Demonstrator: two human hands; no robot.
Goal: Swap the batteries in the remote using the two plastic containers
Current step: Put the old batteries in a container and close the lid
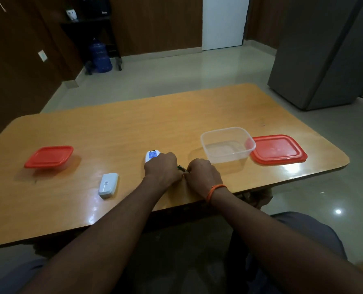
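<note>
A white remote (pixel 151 156) with a blue label lies on the wooden table (pixel 121 132), and my left hand (pixel 162 168) grips its near part. My right hand (pixel 204 174) is right beside it, fingers curled, pinching a small dark battery (pixel 182 168) between the two hands. The remote's white battery cover (pixel 108 185) lies loose to the left. An open clear plastic container (pixel 227 145) stands to the right with its red lid (pixel 279 149) beside it. A second container with a red lid on (pixel 49 156) sits at the far left.
The table's near edge runs just under my forearms and its right corner is rounded. A grey cabinet (pixel 324 52) stands on the floor beyond the table's right end. A blue water jug (pixel 100 56) is by the back wall.
</note>
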